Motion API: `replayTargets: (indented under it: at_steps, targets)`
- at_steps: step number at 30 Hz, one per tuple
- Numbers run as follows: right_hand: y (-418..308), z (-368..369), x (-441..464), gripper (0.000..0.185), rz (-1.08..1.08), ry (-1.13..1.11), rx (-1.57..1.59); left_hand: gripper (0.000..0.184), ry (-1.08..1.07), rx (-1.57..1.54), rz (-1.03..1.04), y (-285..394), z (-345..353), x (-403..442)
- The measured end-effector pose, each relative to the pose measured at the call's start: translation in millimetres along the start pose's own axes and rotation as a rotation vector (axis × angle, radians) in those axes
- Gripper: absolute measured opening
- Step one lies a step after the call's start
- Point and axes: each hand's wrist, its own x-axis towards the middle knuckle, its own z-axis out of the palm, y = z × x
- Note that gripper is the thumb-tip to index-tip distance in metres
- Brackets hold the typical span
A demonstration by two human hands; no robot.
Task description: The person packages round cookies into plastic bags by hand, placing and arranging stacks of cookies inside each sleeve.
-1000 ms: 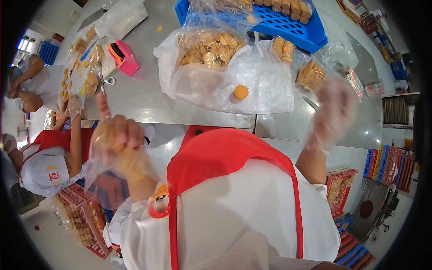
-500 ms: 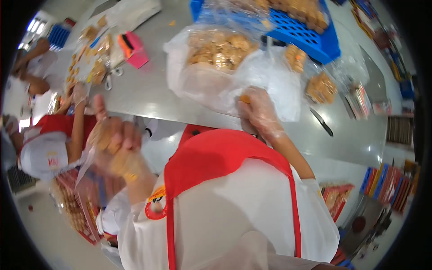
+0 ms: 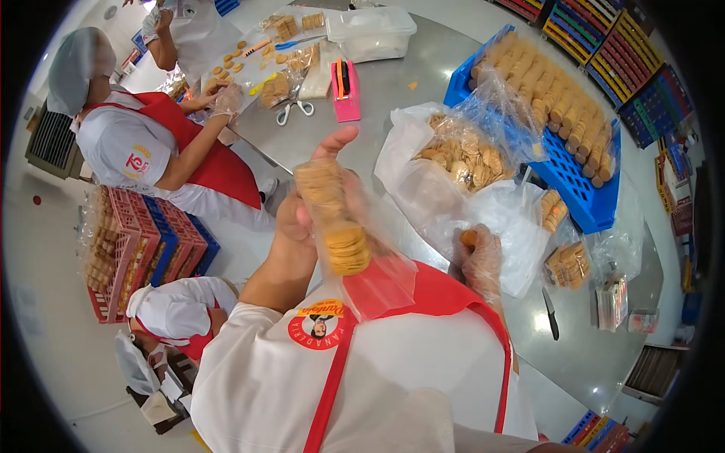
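My left hand [image 3: 291,219] is raised in front of my chest, closed around a clear plastic bag of cookies [image 3: 321,192]. Round tan cookies fill the bag's upper part in a stack, with darker yellow ones lower down, and its loose end hangs empty. My right hand [image 3: 485,264], in a clear plastic glove, rests by the table's front edge with its fingers curled round a brown cookie [image 3: 468,239]; whether more sit behind it is hidden. Just beyond lies a large white plastic bag [image 3: 404,158] with a heap of loose cookies [image 3: 468,155] in its mouth.
A blue crate [image 3: 596,215] holds rows of bagged cookies. Right of my right hand lie a knife [image 3: 550,313] and a small cookie bag [image 3: 568,264]. Scissors [image 3: 294,112], a pink tape dispenser [image 3: 347,94] and a plastic tub [image 3: 370,34] sit farther left. A co-worker [image 3: 128,143] stands at left.
My view has turned, shifting the scene. My left hand, blurred before, now shows the bagged cookies clearly in front of my chest. My right hand still holds the cookie by the white bag.
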Motion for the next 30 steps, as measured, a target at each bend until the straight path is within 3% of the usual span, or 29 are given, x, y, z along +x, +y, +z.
replayTargets:
  at_steps: [2, 5, 8, 10, 13, 16, 20, 26, 30]
  targets:
    - [-1.8, 1.5, 2.5, 0.032, 0.026, -0.034, 0.022, 0.118, 0.003, -0.008, 0.005, -1.7, 3.8, 0.4]
    - [-5.8, -1.1, -0.5, 0.037, 0.092, 0.175, 0.269, 0.116, -0.007, -0.045, 0.029, -7.5, -0.8, 1.6]
    - [-31.8, -41.1, 1.7, 0.049, 0.192, 0.022, 1.279, 0.110, 0.082, -0.010, 0.014, -10.5, 10.0, 3.6]
    - [-56.0, -78.0, 4.8, 0.066, 0.218, -0.138, 1.581, 0.105, 0.084, 0.028, 0.004, -18.9, -5.1, 4.3]
    - [-97.3, -113.0, 2.8, 0.081, 0.116, -0.241, 1.660, 0.103, 0.110, 0.069, -0.029, -23.0, -6.2, 9.0]
    - [-128.4, -132.7, -7.7, 0.085, -0.029, -0.273, 1.517, 0.103, 0.153, 0.112, -0.076, -27.6, 2.4, 16.2]
    - [-147.2, -135.6, -17.7, 0.080, -0.243, -0.085, 1.246, 0.100, 0.193, 0.174, -0.097, -40.5, 5.9, 21.1]
    - [-134.8, -131.9, -12.2, 0.072, -0.675, 0.288, 0.382, 0.095, 0.258, 0.253, -0.098, -51.4, 16.0, 19.2]
    - [-146.3, -149.0, -15.2, 0.064, -0.613, 0.232, 0.097, 0.094, 0.277, 0.301, -0.071, -49.5, 15.8, 19.8]
